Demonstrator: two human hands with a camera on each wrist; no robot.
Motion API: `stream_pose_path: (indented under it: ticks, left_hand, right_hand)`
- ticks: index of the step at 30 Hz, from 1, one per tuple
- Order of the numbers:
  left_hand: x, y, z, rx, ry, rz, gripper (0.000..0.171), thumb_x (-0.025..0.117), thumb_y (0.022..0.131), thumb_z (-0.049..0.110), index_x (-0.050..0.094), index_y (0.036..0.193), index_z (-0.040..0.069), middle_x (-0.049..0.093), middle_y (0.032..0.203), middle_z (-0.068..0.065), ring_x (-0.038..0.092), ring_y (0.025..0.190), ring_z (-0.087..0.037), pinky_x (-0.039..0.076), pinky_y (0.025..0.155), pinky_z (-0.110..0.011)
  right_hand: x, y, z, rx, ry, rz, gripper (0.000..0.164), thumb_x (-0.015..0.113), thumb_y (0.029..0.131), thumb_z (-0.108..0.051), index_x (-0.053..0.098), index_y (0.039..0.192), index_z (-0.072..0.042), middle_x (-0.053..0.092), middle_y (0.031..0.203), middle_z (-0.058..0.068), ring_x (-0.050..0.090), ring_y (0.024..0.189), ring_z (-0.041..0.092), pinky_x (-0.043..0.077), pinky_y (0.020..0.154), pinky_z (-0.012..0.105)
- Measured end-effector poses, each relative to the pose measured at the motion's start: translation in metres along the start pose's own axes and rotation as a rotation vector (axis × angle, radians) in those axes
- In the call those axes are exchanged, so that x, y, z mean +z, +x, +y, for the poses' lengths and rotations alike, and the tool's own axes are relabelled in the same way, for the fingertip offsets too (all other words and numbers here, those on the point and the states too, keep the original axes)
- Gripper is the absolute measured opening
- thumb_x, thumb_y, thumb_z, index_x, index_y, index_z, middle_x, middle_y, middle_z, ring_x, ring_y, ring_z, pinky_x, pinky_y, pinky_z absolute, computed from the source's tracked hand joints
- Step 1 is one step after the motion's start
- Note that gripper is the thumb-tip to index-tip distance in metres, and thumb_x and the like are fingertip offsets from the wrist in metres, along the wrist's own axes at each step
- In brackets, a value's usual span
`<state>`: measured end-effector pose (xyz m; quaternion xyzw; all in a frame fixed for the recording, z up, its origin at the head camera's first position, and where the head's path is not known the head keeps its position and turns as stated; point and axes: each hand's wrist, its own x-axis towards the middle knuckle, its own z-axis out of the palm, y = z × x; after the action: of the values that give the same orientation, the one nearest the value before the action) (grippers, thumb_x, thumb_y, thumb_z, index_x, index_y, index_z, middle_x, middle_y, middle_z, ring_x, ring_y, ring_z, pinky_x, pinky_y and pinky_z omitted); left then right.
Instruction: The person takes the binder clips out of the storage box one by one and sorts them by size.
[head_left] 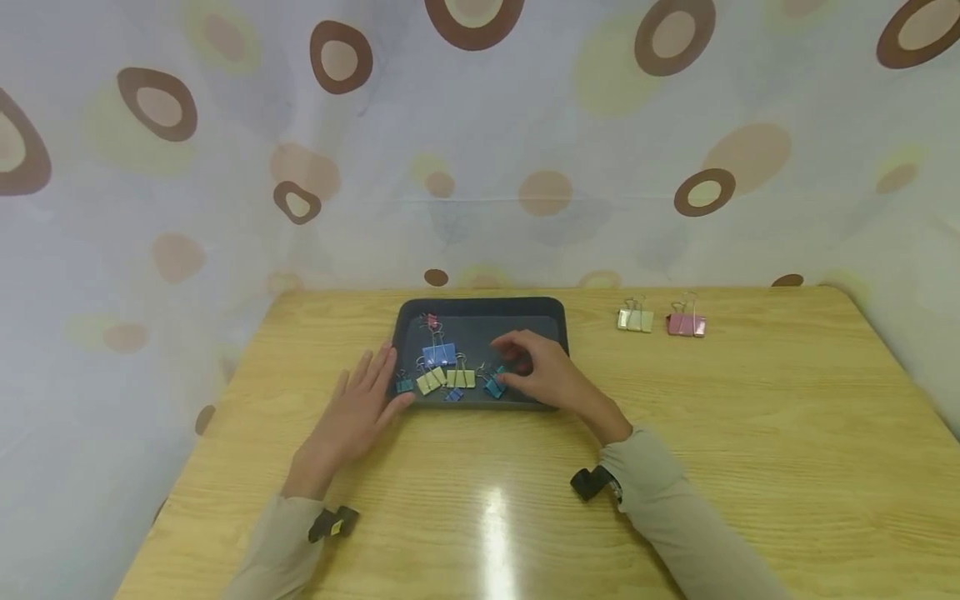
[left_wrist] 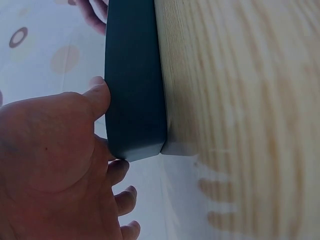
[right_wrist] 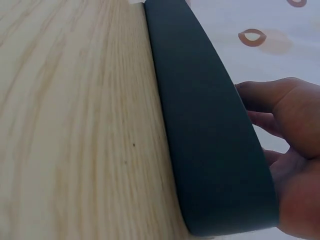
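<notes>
A dark tray [head_left: 480, 307] on the table holds several binder clips. My left hand [head_left: 356, 417] rests against the tray's left end, fingers extended; in the left wrist view its thumb touches the tray wall [left_wrist: 135, 75]. Over the tray's right half is my right hand [head_left: 551, 371], thumb beside a teal binder clip [head_left: 495, 383], with a gap between thumb and index finger. Left of that clip lie two pale yellow clips [head_left: 461, 378], a small blue clip [head_left: 454, 395], a larger blue clip [head_left: 438, 355], a small red clip [head_left: 432, 321] and a small teal clip [head_left: 404, 384]. The right wrist view hides the fingertips behind the tray wall.
Right of the tray, near the table's back edge, stand a pale yellow binder clip [head_left: 635, 319] and a pink binder clip [head_left: 686, 325]. A patterned curtain [head_left: 480, 167] hangs behind the wooden table [head_left: 750, 433].
</notes>
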<state>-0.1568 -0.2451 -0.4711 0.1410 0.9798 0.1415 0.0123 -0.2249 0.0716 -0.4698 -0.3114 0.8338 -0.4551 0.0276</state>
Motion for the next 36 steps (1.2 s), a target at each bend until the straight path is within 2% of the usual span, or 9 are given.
stream_pose_path:
  ticks: [6, 11, 24, 30, 36]
  left_hand:
    - [0.0016, 0.0, -0.0017, -0.002, 0.004, -0.001, 0.08, 0.04, 0.108, 0.054, 0.013, 0.164, 0.003, 0.007, 0.172, -0.011, 0.009, 0.156, -0.041, 0.01, 0.122, -0.065]
    - [0.001, 0.0011, -0.0002, 0.001, 0.006, -0.008, 0.08, 0.039, 0.108, 0.054, 0.013, 0.164, 0.003, 0.007, 0.172, -0.011, 0.009, 0.155, -0.042, 0.009, 0.122, -0.064]
    - [0.0004, 0.0006, 0.0012, 0.0, 0.003, 0.005, 0.08, 0.04, 0.108, 0.053, 0.013, 0.164, 0.002, 0.008, 0.171, -0.014, 0.01, 0.155, -0.043, 0.01, 0.121, -0.065]
    - [0.0009, 0.002, -0.0001, 0.009, 0.015, 0.009, 0.08, 0.04, 0.108, 0.054, 0.014, 0.164, 0.002, 0.008, 0.172, -0.013, 0.01, 0.155, -0.042, 0.012, 0.121, -0.066]
    - [-0.0001, 0.0, 0.0001, 0.004, 0.022, 0.003, 0.08, 0.04, 0.108, 0.054, 0.014, 0.164, 0.002, 0.009, 0.171, -0.013, 0.011, 0.155, -0.042, 0.012, 0.121, -0.065]
  right_hand:
    - [0.0059, 0.004, 0.0001, 0.079, -0.028, -0.095, 0.049, 0.083, 0.087, -0.007, 0.063, 0.132, -0.002, 0.063, 0.12, 0.014, 0.063, 0.107, 0.028, 0.058, 0.089, 0.039]
    - [0.0082, 0.0037, -0.0008, 0.084, -0.064, -0.129, 0.046, 0.084, 0.086, -0.005, 0.066, 0.128, -0.002, 0.065, 0.114, 0.011, 0.065, 0.101, 0.026, 0.058, 0.086, 0.039]
    - [0.0088, 0.0034, -0.0029, 0.106, -0.13, -0.124, 0.03, 0.086, 0.085, -0.011, 0.074, 0.112, -0.007, 0.065, 0.108, 0.005, 0.064, 0.094, 0.02, 0.056, 0.081, 0.037]
    - [0.0059, 0.0031, -0.002, 0.12, -0.061, -0.125, 0.024, 0.085, 0.086, -0.012, 0.076, 0.108, -0.006, 0.064, 0.105, 0.005, 0.064, 0.085, 0.016, 0.055, 0.075, 0.033]
    - [0.006, 0.0025, -0.0012, 0.134, -0.012, -0.097, 0.017, 0.082, 0.087, -0.006, 0.077, 0.103, -0.007, 0.067, 0.104, 0.006, 0.065, 0.082, 0.014, 0.057, 0.075, 0.034]
